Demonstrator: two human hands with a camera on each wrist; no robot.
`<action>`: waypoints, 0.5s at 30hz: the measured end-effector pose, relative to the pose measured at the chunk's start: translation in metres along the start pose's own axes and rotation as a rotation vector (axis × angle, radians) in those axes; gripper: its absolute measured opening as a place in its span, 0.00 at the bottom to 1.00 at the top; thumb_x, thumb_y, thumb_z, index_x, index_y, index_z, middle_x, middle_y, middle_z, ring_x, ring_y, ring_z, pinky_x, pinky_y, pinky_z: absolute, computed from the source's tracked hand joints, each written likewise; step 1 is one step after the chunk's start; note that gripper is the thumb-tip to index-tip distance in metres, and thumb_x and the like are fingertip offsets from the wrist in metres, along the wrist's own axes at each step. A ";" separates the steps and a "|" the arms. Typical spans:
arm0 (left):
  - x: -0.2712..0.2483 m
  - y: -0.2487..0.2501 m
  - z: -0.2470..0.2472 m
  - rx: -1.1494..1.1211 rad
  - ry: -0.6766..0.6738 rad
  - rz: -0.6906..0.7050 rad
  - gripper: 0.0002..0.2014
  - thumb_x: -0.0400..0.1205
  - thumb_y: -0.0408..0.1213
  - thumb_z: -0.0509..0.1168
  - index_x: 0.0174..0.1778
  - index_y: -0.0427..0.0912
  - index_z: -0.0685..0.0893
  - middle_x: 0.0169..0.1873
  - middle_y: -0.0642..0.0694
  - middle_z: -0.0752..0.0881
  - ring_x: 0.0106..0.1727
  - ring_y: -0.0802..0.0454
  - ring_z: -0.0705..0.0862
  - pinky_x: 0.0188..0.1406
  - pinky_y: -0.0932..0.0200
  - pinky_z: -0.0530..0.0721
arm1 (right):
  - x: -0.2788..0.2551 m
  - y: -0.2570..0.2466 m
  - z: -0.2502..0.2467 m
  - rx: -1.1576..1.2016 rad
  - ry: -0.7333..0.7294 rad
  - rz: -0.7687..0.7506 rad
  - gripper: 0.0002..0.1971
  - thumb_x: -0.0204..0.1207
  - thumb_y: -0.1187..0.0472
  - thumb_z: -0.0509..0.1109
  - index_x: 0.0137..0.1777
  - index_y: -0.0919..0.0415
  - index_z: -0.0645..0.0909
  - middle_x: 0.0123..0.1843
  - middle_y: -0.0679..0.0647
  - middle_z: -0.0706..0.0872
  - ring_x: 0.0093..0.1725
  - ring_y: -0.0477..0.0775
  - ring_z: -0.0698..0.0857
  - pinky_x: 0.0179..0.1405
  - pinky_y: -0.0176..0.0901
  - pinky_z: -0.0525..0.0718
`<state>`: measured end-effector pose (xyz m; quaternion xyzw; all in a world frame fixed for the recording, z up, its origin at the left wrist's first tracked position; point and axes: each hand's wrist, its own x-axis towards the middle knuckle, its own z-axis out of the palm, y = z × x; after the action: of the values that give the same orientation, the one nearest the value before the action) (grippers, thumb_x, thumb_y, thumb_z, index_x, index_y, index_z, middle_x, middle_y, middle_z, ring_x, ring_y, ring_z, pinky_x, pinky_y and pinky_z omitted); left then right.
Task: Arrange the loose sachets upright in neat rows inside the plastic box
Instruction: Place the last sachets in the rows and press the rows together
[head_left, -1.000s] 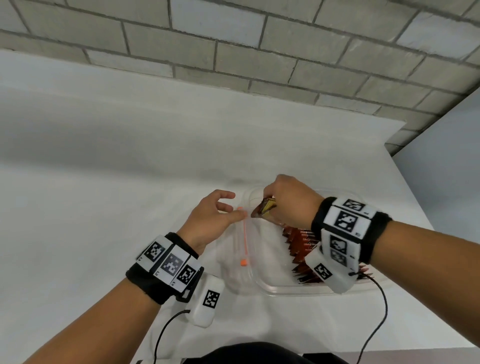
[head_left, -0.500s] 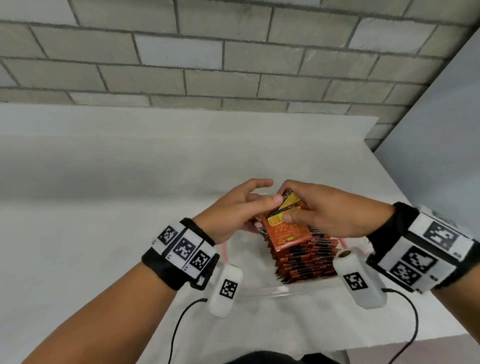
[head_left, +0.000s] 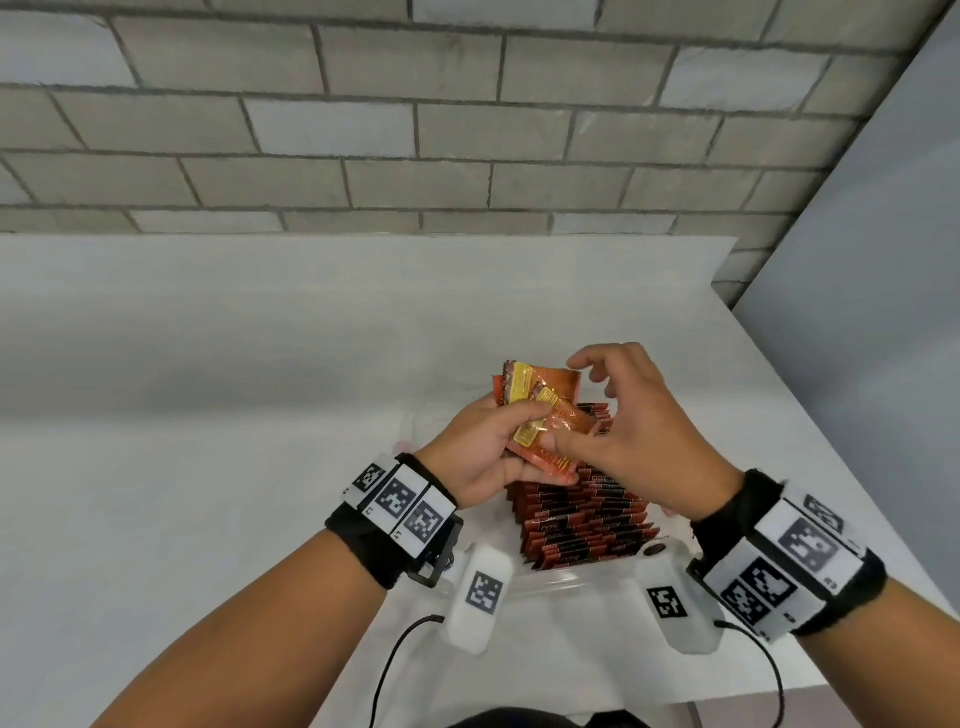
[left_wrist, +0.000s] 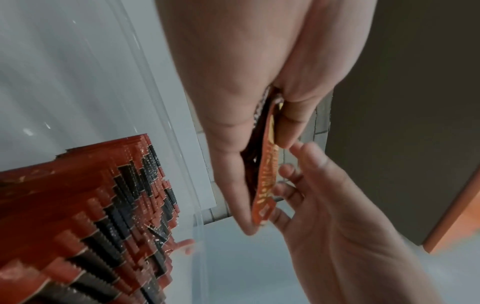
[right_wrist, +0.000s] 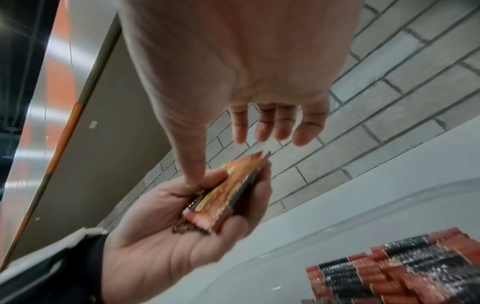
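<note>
My left hand (head_left: 493, 449) grips a small bunch of orange sachets (head_left: 543, 392) above the clear plastic box (head_left: 571, 583), thumb across their front. My right hand (head_left: 639, 431) hovers over them. Its thumb touches the front sachet while its fingers (right_wrist: 270, 125) stay spread and hold nothing. Below stand red-and-black sachets in rows (head_left: 582, 525), filling the right part of the box. In the left wrist view the bunch (left_wrist: 267, 181) is seen edge-on between thumb and fingers, beside the rows (left_wrist: 103, 205). The right wrist view has the bunch (right_wrist: 228, 191) lying in my left palm (right_wrist: 168, 236).
The box sits on a white table (head_left: 208, 415) near its front right corner. A grey brick wall (head_left: 467, 130) runs behind and a grey panel (head_left: 857, 338) stands at the right. An orange latch (head_left: 402, 446) shows at the box's left rim.
The bunch of sachets has passed from my right hand into my left. My right hand let go and spread its fingers. Both hands rose a little above the box.
</note>
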<state>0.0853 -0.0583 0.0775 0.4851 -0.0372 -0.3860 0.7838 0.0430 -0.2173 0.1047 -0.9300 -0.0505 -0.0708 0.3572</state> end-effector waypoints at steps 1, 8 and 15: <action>-0.001 0.000 0.000 -0.002 -0.008 0.013 0.11 0.85 0.30 0.59 0.61 0.36 0.81 0.49 0.36 0.90 0.48 0.41 0.90 0.48 0.40 0.88 | -0.002 0.003 0.003 -0.001 0.031 -0.008 0.29 0.64 0.51 0.81 0.61 0.44 0.69 0.53 0.42 0.70 0.50 0.36 0.71 0.47 0.28 0.71; -0.002 0.001 0.000 -0.112 0.067 0.020 0.16 0.84 0.40 0.59 0.63 0.37 0.82 0.54 0.32 0.88 0.51 0.37 0.89 0.50 0.40 0.88 | -0.007 0.018 0.006 0.313 0.100 0.148 0.21 0.74 0.61 0.74 0.63 0.47 0.72 0.44 0.48 0.85 0.41 0.39 0.85 0.41 0.30 0.83; 0.000 -0.001 -0.006 -0.002 0.123 0.065 0.08 0.82 0.29 0.64 0.55 0.41 0.84 0.48 0.41 0.91 0.47 0.45 0.91 0.42 0.50 0.91 | -0.006 0.028 0.005 0.714 0.118 0.325 0.05 0.82 0.61 0.64 0.54 0.52 0.76 0.50 0.50 0.88 0.47 0.51 0.86 0.39 0.43 0.80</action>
<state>0.0876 -0.0539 0.0737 0.5057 -0.0043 -0.3300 0.7971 0.0416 -0.2352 0.0818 -0.7373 0.0967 -0.0446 0.6671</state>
